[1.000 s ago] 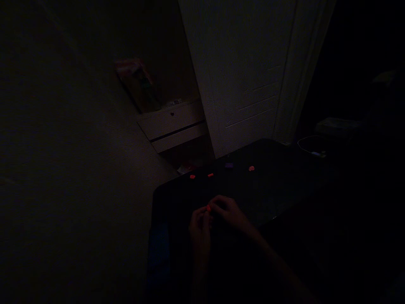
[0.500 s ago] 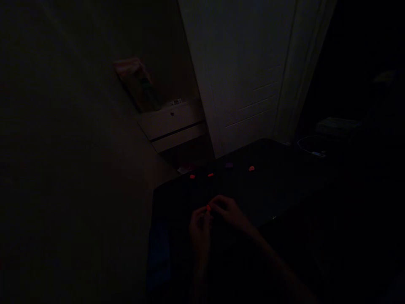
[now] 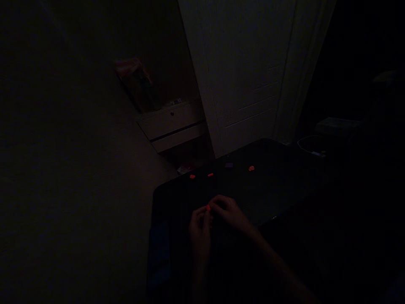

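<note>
1. Here, my left hand (image 3: 200, 228) is closed at the fingertips on a small orange-red piece (image 3: 208, 207), thumb on the near side; the gloom hides the piece's exact shape.
2. My right hand (image 3: 228, 210) meets it from the other side, thumb and forefinger pinched together on that same piece, so it sits between my two sets of fingertips, above the dark table (image 3: 268, 190).
3. Beyond my left hand, near the table's far edge, lies a small orange lump (image 3: 192, 176); just right of that is a thin orange bar (image 3: 210, 175).
4. Straight out past my right hand is a dark purple block (image 3: 229, 165), and farther to its right a rounded pale-orange piece (image 3: 251, 168). These four lie apart from one another.
5. To the left of my left wrist is a flat bluish thing (image 3: 160, 253), too dark to name.
6. Well past both hands stand a pale door (image 3: 240, 63) and, left of it, a drawer unit (image 3: 172, 126).
</note>
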Demonstrator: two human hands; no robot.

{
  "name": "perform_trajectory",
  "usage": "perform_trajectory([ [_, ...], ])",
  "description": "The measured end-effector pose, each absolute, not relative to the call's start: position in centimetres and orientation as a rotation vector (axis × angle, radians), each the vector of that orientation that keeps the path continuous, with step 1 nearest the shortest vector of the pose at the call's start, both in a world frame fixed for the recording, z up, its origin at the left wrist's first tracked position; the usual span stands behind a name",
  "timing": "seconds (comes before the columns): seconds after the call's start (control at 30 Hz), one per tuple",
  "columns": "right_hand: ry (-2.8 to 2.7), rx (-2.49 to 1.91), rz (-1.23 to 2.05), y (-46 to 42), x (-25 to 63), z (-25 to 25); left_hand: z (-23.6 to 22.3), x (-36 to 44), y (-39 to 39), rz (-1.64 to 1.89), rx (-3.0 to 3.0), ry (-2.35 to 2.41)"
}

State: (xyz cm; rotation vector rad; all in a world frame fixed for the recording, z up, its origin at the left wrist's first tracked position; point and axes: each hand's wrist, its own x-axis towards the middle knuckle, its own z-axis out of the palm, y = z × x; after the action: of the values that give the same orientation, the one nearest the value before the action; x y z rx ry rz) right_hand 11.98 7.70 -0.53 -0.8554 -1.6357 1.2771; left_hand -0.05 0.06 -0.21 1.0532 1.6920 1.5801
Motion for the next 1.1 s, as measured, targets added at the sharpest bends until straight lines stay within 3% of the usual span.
perform_trajectory([
  [1.1, -1.634, -0.862, 1.262, 7.72, 11.98, -0.34, -0.23, -0.03, 0.08, 1.583, 1.035, 1.69],
])
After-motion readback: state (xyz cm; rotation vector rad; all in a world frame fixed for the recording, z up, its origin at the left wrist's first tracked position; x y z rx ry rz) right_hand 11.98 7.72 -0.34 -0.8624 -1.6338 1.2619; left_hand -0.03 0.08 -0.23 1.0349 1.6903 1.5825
